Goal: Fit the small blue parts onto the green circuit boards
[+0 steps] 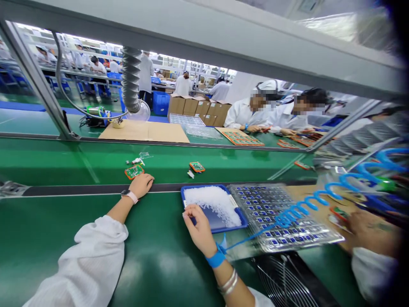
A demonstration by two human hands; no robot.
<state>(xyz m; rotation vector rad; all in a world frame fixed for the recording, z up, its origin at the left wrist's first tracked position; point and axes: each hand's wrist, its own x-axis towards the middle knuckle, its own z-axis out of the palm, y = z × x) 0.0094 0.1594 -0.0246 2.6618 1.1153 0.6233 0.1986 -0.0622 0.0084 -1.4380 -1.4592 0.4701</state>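
Note:
My left hand (141, 186) rests at the near edge of the green belt, its fingers bent and drawn together; what they hold, if anything, is hidden. Just behind it lies a green circuit board in an orange frame (134, 172), with small white parts (138, 161) beyond. My right hand (200, 226), wearing a blue wrist strap (216, 257), is over the near left corner of a blue tray (214, 230). Its thumb stands apart from the half-curled fingers, and nothing shows between them. Small white pieces (207, 197) are heaped in the tray.
Right of the tray is a clear plastic tray of small dark parts (271, 213), crossed by a coiled blue cord (300, 209). Another orange-framed board (197, 166) lies on the belt. A co-worker's hand (370, 228) is at far right. A black-framed fan (284, 277) sits nearest me.

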